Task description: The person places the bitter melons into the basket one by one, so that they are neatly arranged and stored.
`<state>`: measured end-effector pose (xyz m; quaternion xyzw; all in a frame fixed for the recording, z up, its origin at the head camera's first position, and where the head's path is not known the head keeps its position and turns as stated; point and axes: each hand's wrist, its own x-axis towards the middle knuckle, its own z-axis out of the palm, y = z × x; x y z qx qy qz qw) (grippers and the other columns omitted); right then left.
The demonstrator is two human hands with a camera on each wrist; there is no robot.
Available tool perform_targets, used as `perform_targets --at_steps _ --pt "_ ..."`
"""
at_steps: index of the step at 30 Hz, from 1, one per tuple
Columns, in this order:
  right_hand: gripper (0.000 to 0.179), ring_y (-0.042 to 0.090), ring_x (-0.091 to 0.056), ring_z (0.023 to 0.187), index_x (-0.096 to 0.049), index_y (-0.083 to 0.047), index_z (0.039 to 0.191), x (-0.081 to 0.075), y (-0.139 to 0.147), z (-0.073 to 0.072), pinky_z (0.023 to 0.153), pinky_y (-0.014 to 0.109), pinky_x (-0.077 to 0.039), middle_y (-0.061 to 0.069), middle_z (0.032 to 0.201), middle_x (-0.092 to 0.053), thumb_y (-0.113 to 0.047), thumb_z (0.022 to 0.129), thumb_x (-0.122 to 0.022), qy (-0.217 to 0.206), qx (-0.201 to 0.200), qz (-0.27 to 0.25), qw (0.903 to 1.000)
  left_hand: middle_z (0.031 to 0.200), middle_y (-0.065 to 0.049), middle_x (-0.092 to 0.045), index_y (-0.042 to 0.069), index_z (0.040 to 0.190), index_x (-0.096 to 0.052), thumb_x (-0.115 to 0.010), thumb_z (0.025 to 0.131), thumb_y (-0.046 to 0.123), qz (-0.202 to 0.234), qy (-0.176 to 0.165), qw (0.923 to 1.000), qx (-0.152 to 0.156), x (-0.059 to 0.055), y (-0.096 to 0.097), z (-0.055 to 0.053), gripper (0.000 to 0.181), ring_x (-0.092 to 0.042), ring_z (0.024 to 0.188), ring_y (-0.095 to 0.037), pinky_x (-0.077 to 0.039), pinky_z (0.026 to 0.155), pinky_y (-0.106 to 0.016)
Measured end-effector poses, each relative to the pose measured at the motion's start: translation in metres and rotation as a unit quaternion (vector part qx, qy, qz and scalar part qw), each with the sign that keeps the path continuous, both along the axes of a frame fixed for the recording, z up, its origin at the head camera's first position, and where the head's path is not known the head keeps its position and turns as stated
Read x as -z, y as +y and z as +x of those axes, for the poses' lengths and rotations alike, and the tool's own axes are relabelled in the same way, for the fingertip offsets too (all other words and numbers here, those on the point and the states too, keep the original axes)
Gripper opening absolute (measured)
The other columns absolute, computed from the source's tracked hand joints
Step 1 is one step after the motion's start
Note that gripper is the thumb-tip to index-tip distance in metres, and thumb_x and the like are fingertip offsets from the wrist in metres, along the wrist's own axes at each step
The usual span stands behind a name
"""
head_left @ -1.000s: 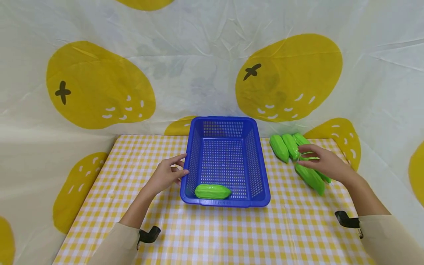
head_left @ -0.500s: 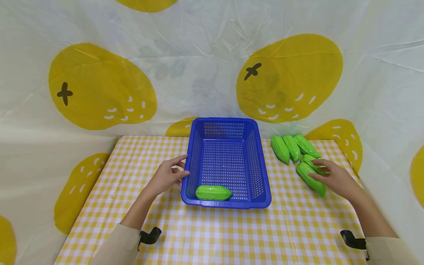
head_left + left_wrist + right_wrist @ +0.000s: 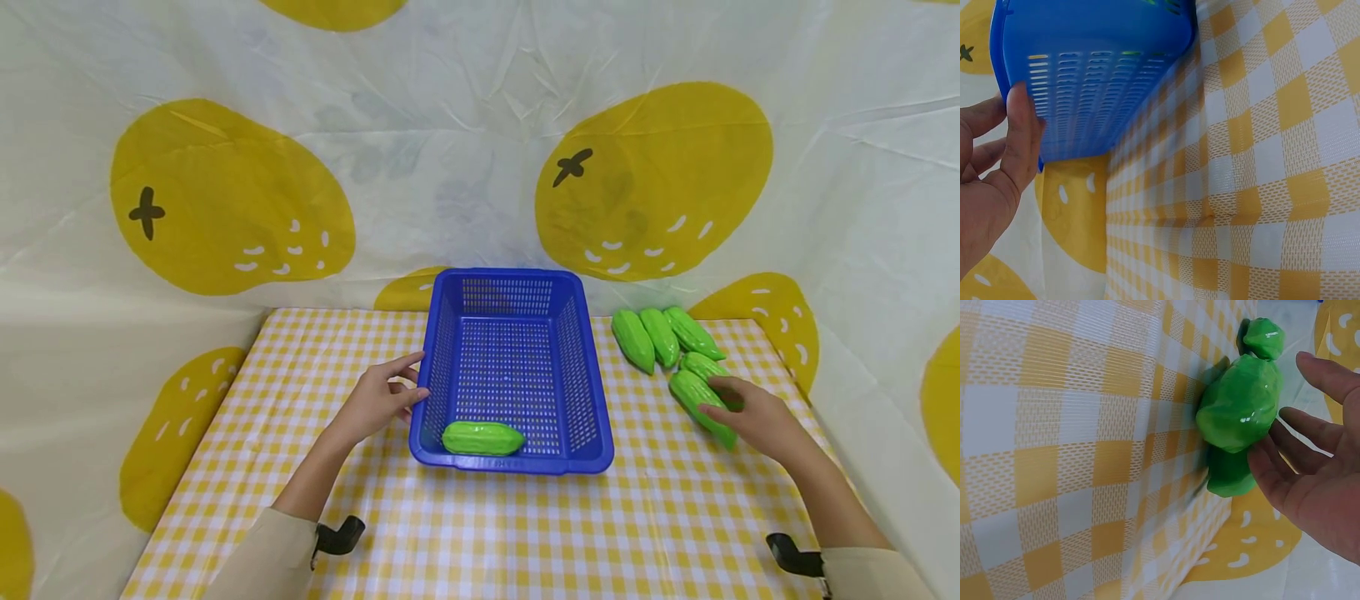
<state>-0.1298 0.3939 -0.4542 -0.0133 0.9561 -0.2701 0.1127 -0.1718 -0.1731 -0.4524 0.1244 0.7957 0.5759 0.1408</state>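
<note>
My left hand [image 3: 378, 396] holds the left rim of a blue perforated plastic basket [image 3: 588, 375]; in the left wrist view its fingertips [image 3: 1019, 112] lie against the outer wall. One bright green ridged gourd [image 3: 482, 438] lies across the basket's near end. At the right, my right hand [image 3: 753, 417] is beside the nearest gourd [image 3: 697, 404] of a group on the table. Seen from the right wrist, fingers touch the far side of a gourd [image 3: 1241, 403], while the thumb [image 3: 1322, 372] stands apart from it. Part of the gourd behind is hidden by that hand.
A yellow-and-white checked cloth [image 3: 525, 533] covers the table. Several more green gourds [image 3: 660, 337] lie at the back right, between the basket and a fruit-printed curtain [image 3: 465, 125] that hangs behind and along both sides.
My right hand has moved rightward and nearer, from over the gourds to beside the nearest one, and its fingers have come lower. The left hand and the basket have stayed put.
</note>
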Motion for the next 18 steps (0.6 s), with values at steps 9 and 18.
perform_targets --at_steps 9,18 --pt "0.069 0.055 -0.056 0.12 -0.047 0.012 0.146 0.01 0.003 0.001 0.082 0.057 -0.06 0.04 0.136 -0.055 -0.036 0.102 -0.068 0.009 0.009 0.018 0.9998 0.12 -0.025 -0.058 0.004 0.156 -0.045 -0.071 0.097 0.004 0.0 -0.001 1.0 0.0 -0.001 0.001 0.002 0.064 -0.068 0.073 -0.018 -0.064 0.07 -0.059" --pt "0.061 0.054 -0.058 0.117 -0.049 0.012 0.145 0.01 -0.001 -0.004 0.084 0.058 -0.06 0.039 0.139 -0.052 -0.024 0.1 -0.071 0.028 -0.021 -0.01 0.9993 0.12 -0.025 -0.059 0.005 0.156 -0.045 -0.071 0.098 0.005 -0.001 0.003 1.0 -0.001 -0.002 0.001 0.0 0.064 -0.068 0.072 -0.017 -0.066 0.068 -0.055"
